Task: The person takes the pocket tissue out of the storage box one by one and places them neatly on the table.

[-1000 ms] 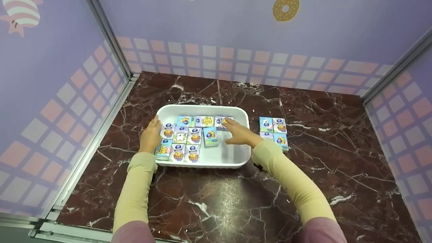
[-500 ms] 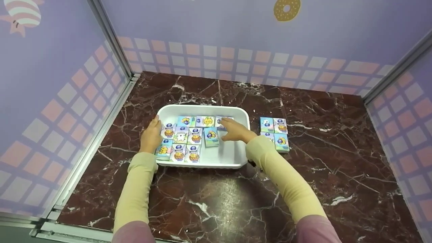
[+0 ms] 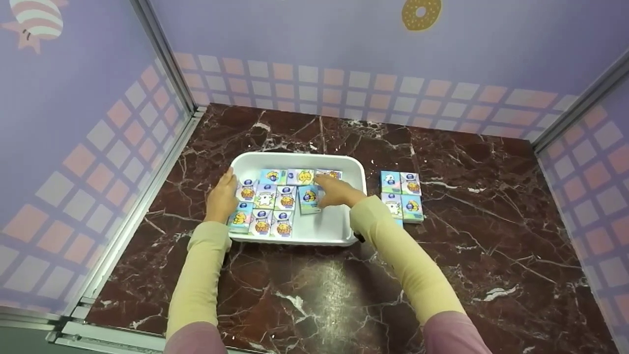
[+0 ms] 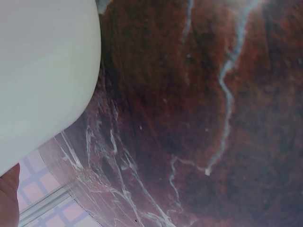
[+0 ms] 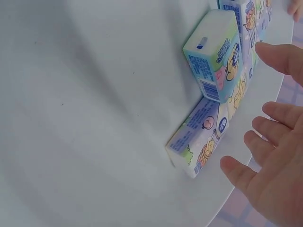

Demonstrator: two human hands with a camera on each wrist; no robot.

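A white plastic tray (image 3: 319, 227) holds several small cartoon-printed tissue packs (image 3: 265, 196), laid side by side toward its left and back. My left hand (image 3: 222, 196) rests along the tray's left side, fingers straight against the wall; in the left wrist view only a bit of a finger (image 4: 8, 198) shows beside the tray. My right hand (image 3: 336, 191) is over the right part of the tray, thumb and fingers apart. In the right wrist view its fingers (image 5: 265, 144) are close above a blue tissue pack (image 5: 215, 61) and a purple one (image 5: 199, 142), holding neither.
Right of the tray, several more tissue packs (image 3: 402, 189) sit in a block on the dark red marbled table (image 3: 491, 236). Purple panels with a checked print (image 3: 344, 83) enclose the table at the back and on both sides.
My right hand has moved left across the tray, closer to the blue pack, uncovering more of the block of packs on the table. My left hand stays at the tray's side.
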